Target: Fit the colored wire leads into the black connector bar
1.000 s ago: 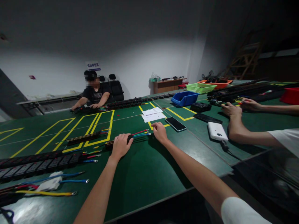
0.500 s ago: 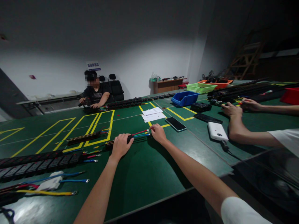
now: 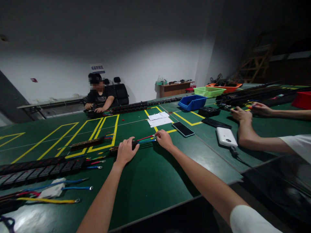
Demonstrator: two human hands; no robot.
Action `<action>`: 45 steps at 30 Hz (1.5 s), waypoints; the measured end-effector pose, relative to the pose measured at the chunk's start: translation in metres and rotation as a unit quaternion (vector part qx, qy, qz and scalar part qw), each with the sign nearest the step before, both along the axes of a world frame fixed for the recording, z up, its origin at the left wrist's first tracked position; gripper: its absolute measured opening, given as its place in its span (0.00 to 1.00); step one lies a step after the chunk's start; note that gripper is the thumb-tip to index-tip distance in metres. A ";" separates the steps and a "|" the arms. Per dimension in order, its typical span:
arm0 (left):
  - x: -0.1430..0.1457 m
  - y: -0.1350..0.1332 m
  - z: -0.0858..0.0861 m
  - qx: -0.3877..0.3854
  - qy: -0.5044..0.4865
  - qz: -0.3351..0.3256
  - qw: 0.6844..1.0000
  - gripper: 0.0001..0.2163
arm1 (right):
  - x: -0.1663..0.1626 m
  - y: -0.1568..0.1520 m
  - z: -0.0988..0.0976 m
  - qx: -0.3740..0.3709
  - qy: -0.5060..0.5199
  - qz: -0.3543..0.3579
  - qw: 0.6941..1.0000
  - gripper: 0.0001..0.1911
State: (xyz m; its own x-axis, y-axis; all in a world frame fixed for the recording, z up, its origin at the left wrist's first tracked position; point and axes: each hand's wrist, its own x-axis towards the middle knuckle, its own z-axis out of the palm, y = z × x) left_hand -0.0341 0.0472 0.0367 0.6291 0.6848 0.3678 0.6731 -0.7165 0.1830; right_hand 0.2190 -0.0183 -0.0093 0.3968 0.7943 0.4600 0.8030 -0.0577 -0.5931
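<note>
My left hand [image 3: 125, 150] lies closed over the right end of a short black connector strip [image 3: 113, 149] on the green table [image 3: 150, 181]. From that strip a bundle of red, green and blue wires [image 3: 146, 139] with ring terminals runs right. My right hand [image 3: 164, 139] is curled at the ends of those wires, its fingertips pinching them. Both my forearms stretch far across the table.
More black strips [image 3: 41, 169] and loose wires [image 3: 58, 187] lie at the left. Papers [image 3: 159, 118], a phone [image 3: 182, 128], a white power bank [image 3: 226, 136] and a blue bin [image 3: 191, 102] sit to the right. One person sits opposite; another person's arms [image 3: 245, 127] work at the right.
My right hand has drawn slightly left and nearer, closing on the wire ends. The person opposite has shifted their hands. My left hand has stayed put.
</note>
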 end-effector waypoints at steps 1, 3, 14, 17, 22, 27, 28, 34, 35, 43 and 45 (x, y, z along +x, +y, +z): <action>0.000 0.000 0.000 -0.005 -0.003 0.002 1.000 0.25 | 0.000 0.000 0.000 -0.001 0.001 0.001 1.000 0.12; 0.000 0.001 -0.001 -0.018 -0.012 0.008 1.000 0.27 | -0.001 -0.001 0.001 -0.002 0.002 0.003 1.000 0.12; 0.001 0.003 -0.002 -0.033 -0.028 0.013 0.999 0.24 | -0.002 -0.003 0.003 0.007 0.000 0.013 1.000 0.13; 0.000 0.002 0.001 -0.041 -0.026 -0.024 0.999 0.21 | -0.002 -0.003 0.004 0.008 0.000 0.012 1.000 0.13; -0.003 0.004 0.003 -0.061 -0.002 -0.072 0.996 0.20 | -0.001 -0.003 0.004 0.009 0.000 0.013 1.000 0.11; -0.003 0.006 0.004 -0.062 0.001 -0.076 0.995 0.17 | 0.000 0.000 0.001 0.001 -0.009 0.004 1.000 0.11; -0.003 0.005 0.004 -0.063 -0.001 -0.074 0.995 0.17 | 0.001 0.000 0.001 0.000 -0.009 0.004 1.000 0.11; -0.002 0.002 0.007 -0.065 -0.013 -0.069 0.995 0.17 | 0.001 0.001 -0.001 0.018 0.005 0.007 1.000 0.11; -0.002 0.002 0.007 -0.065 -0.013 -0.069 0.995 0.17 | 0.001 0.001 -0.001 0.023 0.008 0.008 1.000 0.11; -0.002 0.001 0.006 -0.069 -0.011 -0.063 0.996 0.17 | -0.001 -0.002 0.003 0.076 0.021 -0.013 0.997 0.13; -0.002 0.001 0.006 -0.070 -0.015 -0.063 0.995 0.17 | -0.001 -0.003 0.004 0.068 0.020 -0.007 0.997 0.14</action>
